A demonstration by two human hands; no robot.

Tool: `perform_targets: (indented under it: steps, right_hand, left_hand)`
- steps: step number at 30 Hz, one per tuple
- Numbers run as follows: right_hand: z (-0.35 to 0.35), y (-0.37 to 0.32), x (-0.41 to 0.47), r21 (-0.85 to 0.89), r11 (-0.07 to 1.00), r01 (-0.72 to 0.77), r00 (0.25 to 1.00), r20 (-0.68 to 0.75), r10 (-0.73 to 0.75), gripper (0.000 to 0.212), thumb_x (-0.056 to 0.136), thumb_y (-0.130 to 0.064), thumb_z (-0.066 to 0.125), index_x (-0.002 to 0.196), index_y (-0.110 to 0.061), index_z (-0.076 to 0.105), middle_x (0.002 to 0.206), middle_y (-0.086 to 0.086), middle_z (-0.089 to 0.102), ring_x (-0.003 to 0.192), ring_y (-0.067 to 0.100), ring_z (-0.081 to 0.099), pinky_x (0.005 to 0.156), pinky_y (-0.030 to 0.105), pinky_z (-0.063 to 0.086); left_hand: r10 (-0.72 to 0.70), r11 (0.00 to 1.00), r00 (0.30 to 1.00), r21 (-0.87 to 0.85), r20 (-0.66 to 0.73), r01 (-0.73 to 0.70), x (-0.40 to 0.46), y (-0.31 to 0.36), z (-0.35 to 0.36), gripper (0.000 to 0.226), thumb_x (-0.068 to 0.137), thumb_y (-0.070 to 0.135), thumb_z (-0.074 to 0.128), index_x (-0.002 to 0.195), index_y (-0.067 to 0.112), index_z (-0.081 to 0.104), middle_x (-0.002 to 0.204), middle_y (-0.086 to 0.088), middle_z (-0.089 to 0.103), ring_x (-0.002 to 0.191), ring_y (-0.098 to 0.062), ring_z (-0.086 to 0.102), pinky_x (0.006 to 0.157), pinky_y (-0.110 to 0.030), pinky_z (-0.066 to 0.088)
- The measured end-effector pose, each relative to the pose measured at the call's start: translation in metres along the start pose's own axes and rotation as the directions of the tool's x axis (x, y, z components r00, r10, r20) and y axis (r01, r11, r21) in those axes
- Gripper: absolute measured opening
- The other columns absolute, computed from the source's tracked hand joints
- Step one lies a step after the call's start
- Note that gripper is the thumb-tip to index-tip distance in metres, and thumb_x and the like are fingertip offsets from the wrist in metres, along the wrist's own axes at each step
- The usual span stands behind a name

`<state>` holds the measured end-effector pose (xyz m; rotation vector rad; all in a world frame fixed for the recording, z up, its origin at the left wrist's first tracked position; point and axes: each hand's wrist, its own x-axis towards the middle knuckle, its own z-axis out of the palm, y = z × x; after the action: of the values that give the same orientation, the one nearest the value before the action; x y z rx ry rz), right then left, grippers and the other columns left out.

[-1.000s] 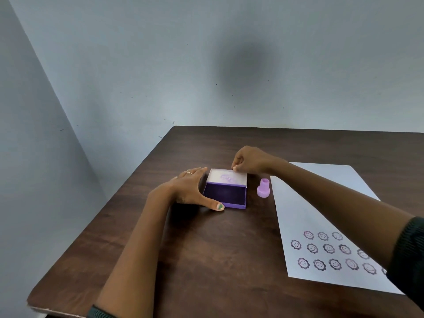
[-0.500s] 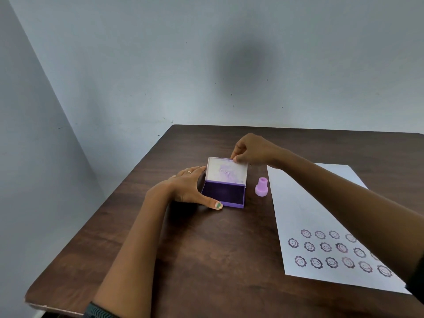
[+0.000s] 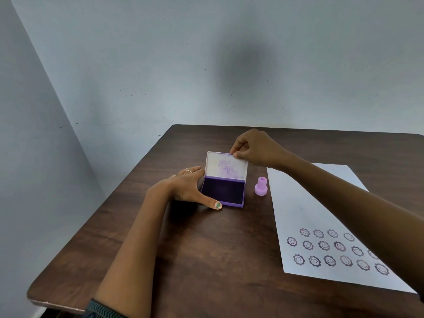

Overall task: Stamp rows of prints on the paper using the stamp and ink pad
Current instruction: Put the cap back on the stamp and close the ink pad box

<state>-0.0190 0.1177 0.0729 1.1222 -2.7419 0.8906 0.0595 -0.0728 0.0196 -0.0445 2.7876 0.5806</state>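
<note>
A purple ink pad sits mid-table with its white lid raised nearly upright on the far hinge. My right hand pinches the lid's top right corner. My left hand braces the pad's left side, thumb along its front edge. A small lilac stamp stands upright just right of the pad, untouched. The white paper lies to the right, with three rows of flower-face prints near its front edge; my right forearm hides part of it.
The dark wooden table stands against a pale grey wall corner. Its left edge runs diagonally close to my left forearm. Bare wood lies in front of the pad.
The lid has swung up from partly raised to nearly upright, with my right hand rising along with it. My left hand has stayed on the pad.
</note>
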Motion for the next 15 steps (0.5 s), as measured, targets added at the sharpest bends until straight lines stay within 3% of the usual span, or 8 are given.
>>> perform_targets:
  steps: [5,12,15]
  right_hand:
    - [0.005,0.003,0.001,0.013,1.000,-0.023,1.000,-0.003,0.023,0.010,0.083,-0.007,0.064,0.088,-0.004,0.072,0.080,0.003,0.066,0.061,0.002,0.055,0.045,0.000,0.039]
    - [0.004,0.007,-0.003,0.081,0.995,-0.059,0.998,0.003,0.059,0.009,0.082,-0.007,0.065,0.086,-0.007,0.073,0.071,-0.004,0.065,0.060,0.003,0.056,0.046,0.003,0.043]
    - [0.002,0.003,-0.011,0.065,0.998,-0.026,1.000,-0.006,0.026,0.008,0.083,-0.010,0.065,0.087,-0.010,0.072,0.075,-0.004,0.066,0.065,0.006,0.059,0.054,0.009,0.043]
  left_hand:
    - [-0.012,1.000,1.000,0.012,0.000,0.012,0.000,0.000,0.000,0.115,0.061,0.066,0.071,0.149,0.030,0.007,0.160,0.002,0.004,0.146,-0.026,0.001,0.117,-0.054,0.014]
    - [-0.016,1.000,1.000,0.013,-0.007,0.017,-0.003,0.003,-0.001,0.112,0.063,0.064,0.071,0.149,0.027,0.009,0.160,0.001,0.005,0.146,-0.026,0.003,0.117,-0.054,0.014]
    - [-0.015,1.000,1.000,0.005,-0.014,0.015,-0.003,0.003,-0.001,0.111,0.062,0.064,0.072,0.148,0.028,0.012,0.160,0.001,0.008,0.146,-0.026,0.006,0.116,-0.055,0.015]
